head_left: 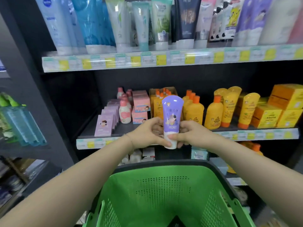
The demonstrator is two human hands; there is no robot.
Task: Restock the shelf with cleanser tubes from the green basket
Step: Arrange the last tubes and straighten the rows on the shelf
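Standing before the tall dark shelving unit point(54, 89), a person works over the green perforated plastic basket point(155, 185), whose visible part shows no further tubes. Its top shelf point(164, 58), edged with yellow price tags, is packed tight with upright cleanser tubes, and similar lilac tubes point(252, 18) stand far to the right. Lower down, orange lotion bottles point(213, 112) crowd the middle shelf. Both forearms reach forward. The left hand point(147, 133) and right hand point(191, 133) meet around one purple-and-white plastic cleanser tube point(172, 115), held upright, cap down, above the basket and in front of the middle shelf's edge. Each grip is narrow, fingers and thumb pinching the tube's lower end and white cap. As I judge it, the risk lies in the lift: held only low down, the tube could tip or slip, and pushing it into that crowded top row might knock neighbouring tubes over, or leave it among the wrong products
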